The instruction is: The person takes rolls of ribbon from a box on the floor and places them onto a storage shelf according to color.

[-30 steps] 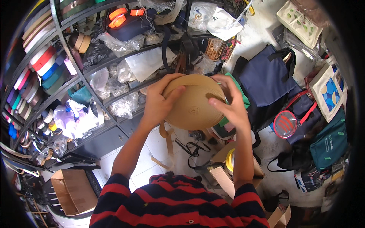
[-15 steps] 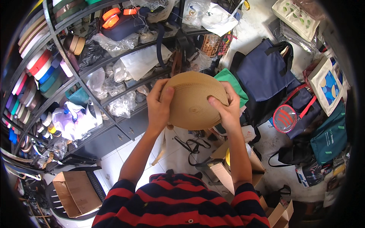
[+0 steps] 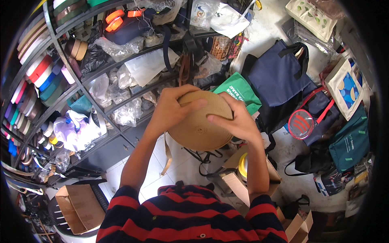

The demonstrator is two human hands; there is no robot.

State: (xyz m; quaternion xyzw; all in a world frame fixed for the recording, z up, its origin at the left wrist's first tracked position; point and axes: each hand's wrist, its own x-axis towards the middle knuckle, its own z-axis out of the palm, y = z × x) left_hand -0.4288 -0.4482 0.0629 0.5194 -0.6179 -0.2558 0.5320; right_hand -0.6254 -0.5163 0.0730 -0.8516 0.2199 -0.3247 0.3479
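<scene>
Tan roll (image 3: 199, 128) midair between left hand (image 3: 170, 108) and right hand (image 3: 240, 120), both clamped on its sides. Even pressure should stop it telescoping; loose end (image 3: 167, 156) hangs below, best kept unsnagged.

Free room over the tan roll (image 3: 198, 127), between shelving (image 3: 86, 92) and navy bag (image 3: 273, 77)

Cluttered workshop or storeroom, with shelved strap rolls (image 3: 39, 69) and fabric bags (image 3: 272, 69).
</scene>
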